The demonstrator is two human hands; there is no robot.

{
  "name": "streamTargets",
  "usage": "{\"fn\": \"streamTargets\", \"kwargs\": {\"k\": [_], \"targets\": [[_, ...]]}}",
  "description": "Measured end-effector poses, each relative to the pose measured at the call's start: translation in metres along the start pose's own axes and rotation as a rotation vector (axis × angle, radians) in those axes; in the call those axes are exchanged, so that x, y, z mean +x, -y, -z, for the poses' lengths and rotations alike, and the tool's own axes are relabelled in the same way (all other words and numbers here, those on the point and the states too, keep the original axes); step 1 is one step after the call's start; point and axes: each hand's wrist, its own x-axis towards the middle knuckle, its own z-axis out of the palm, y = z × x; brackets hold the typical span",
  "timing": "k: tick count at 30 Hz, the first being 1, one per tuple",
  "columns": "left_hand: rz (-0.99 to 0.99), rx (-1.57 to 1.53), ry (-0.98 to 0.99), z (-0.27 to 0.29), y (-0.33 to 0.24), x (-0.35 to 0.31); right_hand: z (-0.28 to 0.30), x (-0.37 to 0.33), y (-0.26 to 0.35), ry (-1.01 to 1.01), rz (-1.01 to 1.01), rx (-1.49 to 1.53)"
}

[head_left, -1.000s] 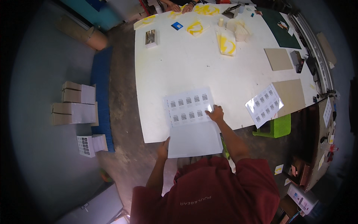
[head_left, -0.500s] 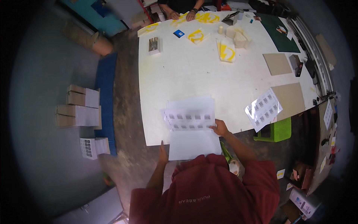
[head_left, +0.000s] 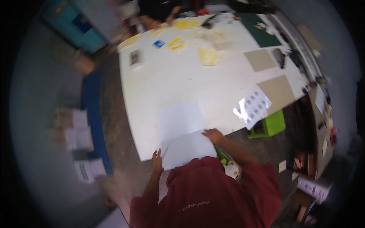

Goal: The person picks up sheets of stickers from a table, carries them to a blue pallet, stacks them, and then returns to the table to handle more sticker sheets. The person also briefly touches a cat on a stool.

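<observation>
A blank white sheet of paper (head_left: 188, 150) lies at the table's near edge and reaches over it toward my body. At its far right corner, my right hand (head_left: 213, 135) is closed on the edge, fingers on top. My left hand (head_left: 157, 161) stands at the sheet's left edge with its fingers stretched out and apart; whether it bears the sheet's weight is not clear. Beyond, flat on the table, is a paler stack of sheets (head_left: 181, 117), partly under the near sheet. Motion blur softens the details.
The white table (head_left: 163, 83) carries a glossy sheet of printed square codes (head_left: 253, 106), grey boards (head_left: 260, 60), yellow-marked pieces (head_left: 207, 57) and a small box (head_left: 134, 58). A green stool (head_left: 273, 124) stands under its right side. Across it, another person's hands (head_left: 161, 22) work.
My view has turned, so the scene sits further left. The rows of printed codes on the paper before me no longer show. My right hand now lies over the near sheet's far corner.
</observation>
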Motion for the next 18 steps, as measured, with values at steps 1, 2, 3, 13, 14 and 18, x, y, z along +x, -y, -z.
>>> {"fn": "streamTargets", "kwargs": {"k": [1,2,3,13,14,18], "targets": [[-0.072,-0.011,-0.069,-0.012,0.026,-0.004,0.007,0.005,0.01,-0.019,0.004,0.012],[-0.159,-0.02,-0.129,-0.028,0.05,-0.002,0.012,0.004,0.013,0.006,0.005,0.002],[-0.254,-0.007,-0.178,-0.033,0.054,-0.001,0.017,-0.008,0.017,0.052,-0.03,0.06],[-0.589,-0.102,-0.208,0.028,0.042,0.041,0.03,-0.025,0.046,-0.069,-0.262,0.385],[-0.583,-0.147,-0.268,0.035,0.039,0.044,0.033,-0.019,0.048,-0.05,-0.27,0.381],[-0.518,-0.257,-0.479,0.071,-0.02,0.025,0.041,-0.008,0.042,-0.024,-0.321,0.422]]}}
